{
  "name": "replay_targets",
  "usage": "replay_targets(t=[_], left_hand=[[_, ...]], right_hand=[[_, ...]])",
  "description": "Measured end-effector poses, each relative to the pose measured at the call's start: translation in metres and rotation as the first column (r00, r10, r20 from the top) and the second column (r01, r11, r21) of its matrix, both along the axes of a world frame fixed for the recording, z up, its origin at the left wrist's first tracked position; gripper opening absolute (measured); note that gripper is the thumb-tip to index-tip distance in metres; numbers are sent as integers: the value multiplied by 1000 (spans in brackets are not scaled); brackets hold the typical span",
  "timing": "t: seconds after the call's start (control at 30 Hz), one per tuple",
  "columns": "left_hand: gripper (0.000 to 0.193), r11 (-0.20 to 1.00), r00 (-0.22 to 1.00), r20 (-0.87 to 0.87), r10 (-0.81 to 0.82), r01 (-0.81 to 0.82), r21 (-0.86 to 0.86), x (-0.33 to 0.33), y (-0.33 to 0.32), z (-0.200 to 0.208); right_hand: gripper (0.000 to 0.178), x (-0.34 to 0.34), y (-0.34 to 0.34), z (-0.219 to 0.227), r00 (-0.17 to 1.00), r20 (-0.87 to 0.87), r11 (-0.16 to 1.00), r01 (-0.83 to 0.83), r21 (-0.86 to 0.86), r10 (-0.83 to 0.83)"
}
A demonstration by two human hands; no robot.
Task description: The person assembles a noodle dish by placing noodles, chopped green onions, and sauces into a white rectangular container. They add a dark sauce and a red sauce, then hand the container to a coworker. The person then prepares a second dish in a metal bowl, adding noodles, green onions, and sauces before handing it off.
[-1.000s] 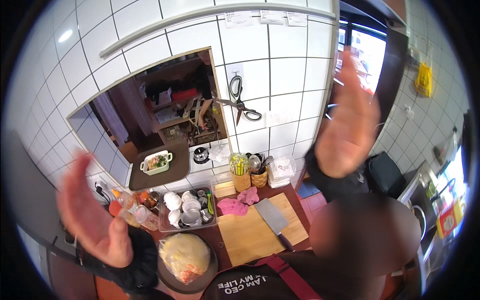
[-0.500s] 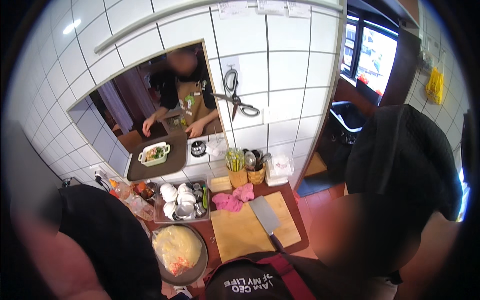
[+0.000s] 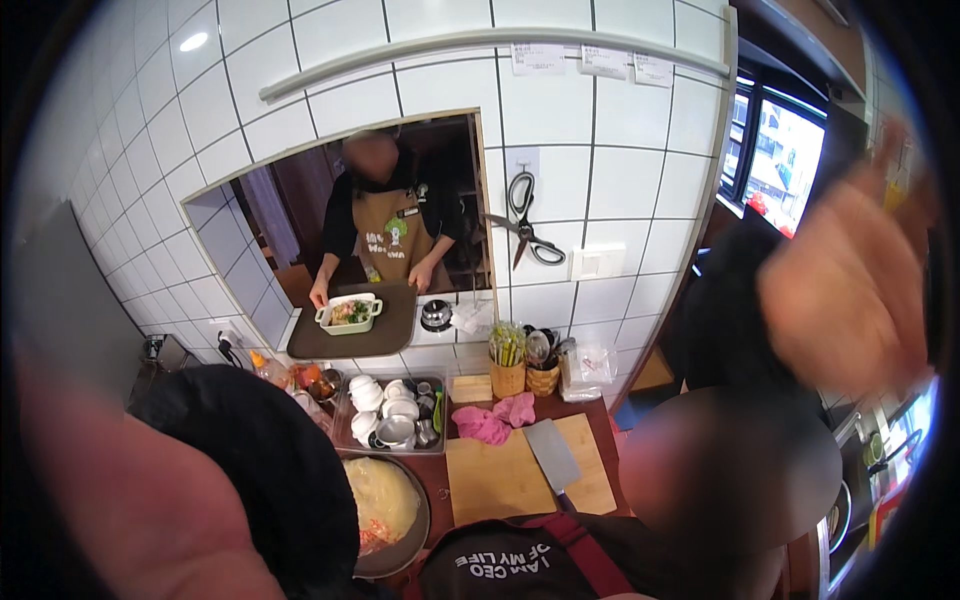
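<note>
At the lower left, bare skin of my left arm (image 3: 150, 490) fills the corner close to the camera, below a pushed-up black sleeve (image 3: 255, 460). No fingers of that hand can be made out. My right hand (image 3: 850, 290) is raised at the right, smeared by motion, with its dark sleeve (image 3: 735, 300) beside it. Nothing recognisable shows in it. A cleaver (image 3: 552, 455) lies on the wooden cutting board (image 3: 495, 475) in front of my brown apron (image 3: 490, 560). Left of the board, a round pan (image 3: 425, 520) holds a pale yellow mass (image 3: 385, 500) with orange-red bits.
Beyond the wall opening, a person in a brown apron (image 3: 390, 235) touches a white dish (image 3: 350, 315) on a brown tray (image 3: 305, 345). Below are a bin of white cups (image 3: 398, 408), pink cloths (image 3: 483, 425) and utensil holders (image 3: 507, 378). Scissors (image 3: 522, 215) hang on the tiles.
My right hand has come up into view at the right. The view has shifted, so the counter sits further right. The person opposite has brought a hand to the white dish.
</note>
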State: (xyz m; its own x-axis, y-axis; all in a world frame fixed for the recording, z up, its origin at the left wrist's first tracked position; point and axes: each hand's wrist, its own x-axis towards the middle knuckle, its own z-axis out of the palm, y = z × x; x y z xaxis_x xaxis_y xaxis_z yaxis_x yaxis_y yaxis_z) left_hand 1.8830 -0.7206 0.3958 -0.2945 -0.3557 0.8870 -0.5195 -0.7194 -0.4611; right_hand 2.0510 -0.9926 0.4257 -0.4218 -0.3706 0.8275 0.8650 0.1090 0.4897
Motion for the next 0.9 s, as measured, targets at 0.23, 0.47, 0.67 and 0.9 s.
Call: replay_targets(t=[0.23,0.47,0.67,0.9], left_hand=[[63,998,998,-14,57,-57,-26,-15,17,-12],[63,989,990,-32,140,-142,-50,-32,32,-28],[63,979,981,-21,190,-191,-64,-39,35,-39],[63,981,986,3,165,-164,-102,-26,48,-38]], right_hand=[[29,145,90,-42,861,-501,967,-47,-250,-87],[30,233,130,-104,667,-463,773,284,-567,-584],[34,225,137,-115,605,-473,710,231,-665,-640],[37,242,152,-134,638,-338,649,345,-678,-693]])
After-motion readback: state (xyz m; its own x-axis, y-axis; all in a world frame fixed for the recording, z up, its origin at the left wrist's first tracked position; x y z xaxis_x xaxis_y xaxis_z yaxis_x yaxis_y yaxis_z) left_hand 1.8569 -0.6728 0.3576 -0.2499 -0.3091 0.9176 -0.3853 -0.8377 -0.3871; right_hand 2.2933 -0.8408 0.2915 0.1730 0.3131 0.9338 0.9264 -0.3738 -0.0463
